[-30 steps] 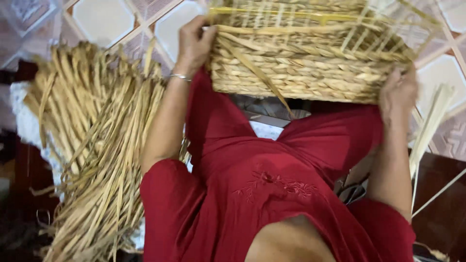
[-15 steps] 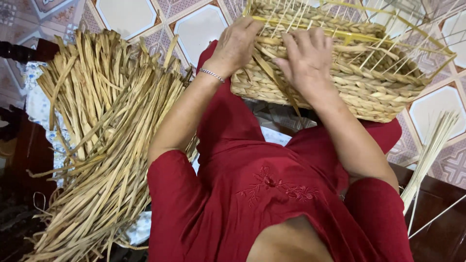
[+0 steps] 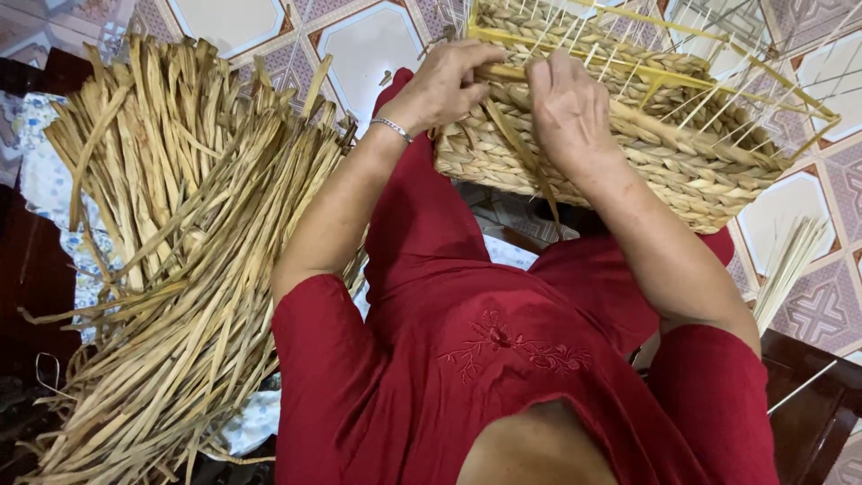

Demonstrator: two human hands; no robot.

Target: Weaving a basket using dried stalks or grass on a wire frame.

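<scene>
A half-woven straw basket (image 3: 682,166) rests on my knees, its yellow frame and thin white ribs standing up above the woven wall. My left hand (image 3: 444,85), with a silver bracelet on the wrist, pinches a dried fibre strand (image 3: 516,148) at the basket's near rim. Beside it my right hand (image 3: 570,108) presses on the rim and grips the same strand, whose loose end hangs down over the woven wall. I wear red clothes.
A big pile of dried straw strips (image 3: 180,260) lies on a patterned cloth at my left. A bundle of thin pale sticks (image 3: 790,265) lies at the right on the tiled floor (image 3: 368,40). Dark wooden furniture edges show at both sides.
My right hand moved from the basket's right side to the near rim beside the left hand. The basket turned and tilted, and both hands took hold of the strand.
</scene>
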